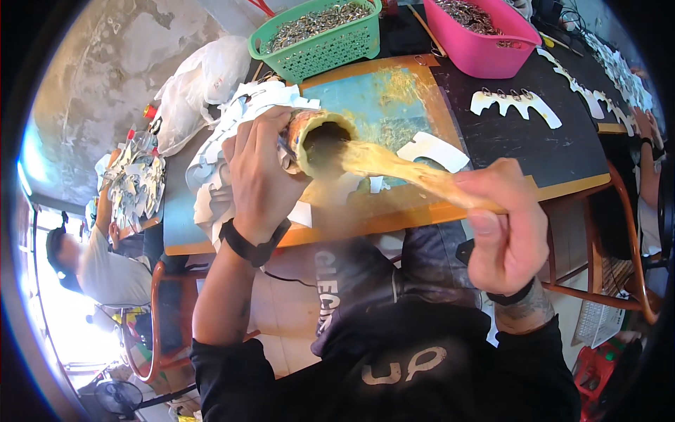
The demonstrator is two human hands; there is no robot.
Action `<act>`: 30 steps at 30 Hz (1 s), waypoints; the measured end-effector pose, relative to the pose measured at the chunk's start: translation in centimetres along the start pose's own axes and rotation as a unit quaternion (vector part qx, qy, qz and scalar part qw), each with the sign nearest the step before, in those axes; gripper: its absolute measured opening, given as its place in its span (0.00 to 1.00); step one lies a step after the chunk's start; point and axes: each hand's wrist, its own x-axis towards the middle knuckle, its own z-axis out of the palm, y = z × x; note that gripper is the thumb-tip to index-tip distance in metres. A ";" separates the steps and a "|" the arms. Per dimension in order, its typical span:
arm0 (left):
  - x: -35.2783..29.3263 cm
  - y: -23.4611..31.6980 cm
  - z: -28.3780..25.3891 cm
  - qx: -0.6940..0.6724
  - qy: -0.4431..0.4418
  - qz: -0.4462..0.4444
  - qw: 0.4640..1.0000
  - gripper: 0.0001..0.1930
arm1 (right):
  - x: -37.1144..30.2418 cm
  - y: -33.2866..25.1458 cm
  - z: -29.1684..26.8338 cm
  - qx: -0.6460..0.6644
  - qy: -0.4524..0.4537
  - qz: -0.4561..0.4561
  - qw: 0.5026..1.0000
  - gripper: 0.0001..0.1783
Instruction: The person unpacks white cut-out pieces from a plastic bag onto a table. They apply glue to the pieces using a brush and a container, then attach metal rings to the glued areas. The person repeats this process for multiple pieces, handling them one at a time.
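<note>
My left hand grips a round pot whose rim is crusted with dried yellow glue. The pot is tilted, its dark mouth turned toward my right hand. My right hand pinches the end of a stick thickly coated in yellow glue. The stick's far end lies at the pot's mouth, and its tip cannot be made out clearly. Under my left hand and beside it lie overlapping white cut pieces. Another white cut piece rests on the glue-stained mat, behind the stick.
At the back stand a green basket and a pink basket, both filled with small metal parts. A white plastic bag sits at the back left. White scalloped pieces with rings lie at the right. Other people work at both sides.
</note>
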 end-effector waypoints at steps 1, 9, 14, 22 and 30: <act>0.0 0.1 0.0 -0.003 -0.001 0.003 1.000 0.31 | 0.2 0.1 0.5 -0.007 -0.007 -0.015 1.000 0.13; 0.6 1.7 0.1 -0.007 -0.003 0.032 0.999 0.30 | 2.1 1.4 4.8 -0.060 -0.029 -0.049 0.997 0.17; 1.0 0.1 0.0 0.022 -0.014 -0.004 1.000 0.32 | 1.6 -1.3 0.4 -0.014 0.000 -0.006 1.000 0.14; 1.4 1.3 -0.5 0.025 -0.008 0.038 0.999 0.29 | 1.3 0.4 2.7 0.007 -0.029 -0.001 1.000 0.15; 1.2 0.6 -0.4 0.045 -0.011 0.022 0.999 0.31 | 1.3 0.1 1.5 -0.005 -0.005 -0.025 1.000 0.15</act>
